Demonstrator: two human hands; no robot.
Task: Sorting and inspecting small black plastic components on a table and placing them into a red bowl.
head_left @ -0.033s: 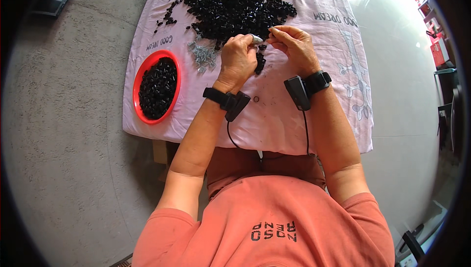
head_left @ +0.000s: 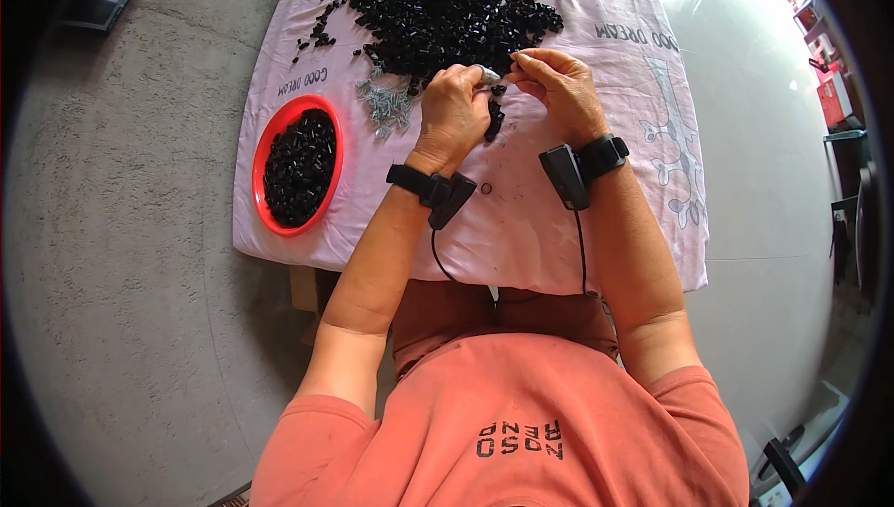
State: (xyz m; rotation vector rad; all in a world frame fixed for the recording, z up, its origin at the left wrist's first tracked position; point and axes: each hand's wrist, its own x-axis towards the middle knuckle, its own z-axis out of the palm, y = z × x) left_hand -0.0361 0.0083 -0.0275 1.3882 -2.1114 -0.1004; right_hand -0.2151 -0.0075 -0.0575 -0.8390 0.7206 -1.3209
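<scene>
My left hand (head_left: 453,116) is closed, thumb and forefinger pinched together, with a greyish wrapping or small piece (head_left: 489,76) at its fingertips. My right hand (head_left: 565,93) is pinched too, its fingertips close to those of the left. What either hand holds is too small to make out. Just beyond them lies a big heap of small black plastic pieces (head_left: 433,4). A few black pieces (head_left: 494,122) sit below the fingertips, between the hands. Left of my left hand is a small pile of thin silvery-grey pins or screws (head_left: 386,105).
A red round basin (head_left: 258,181) filled with black pieces stands at the table's left edge. A pink cloth (head_left: 521,251) with printed letters and drawings covers the table. Black devices (head_left: 453,202) are strapped to both wrists, with cables hanging toward the near edge. A small dark ring (head_left: 486,189) lies between my forearms.
My left hand has shifted very slightly to the right. My right hand stays in place.
</scene>
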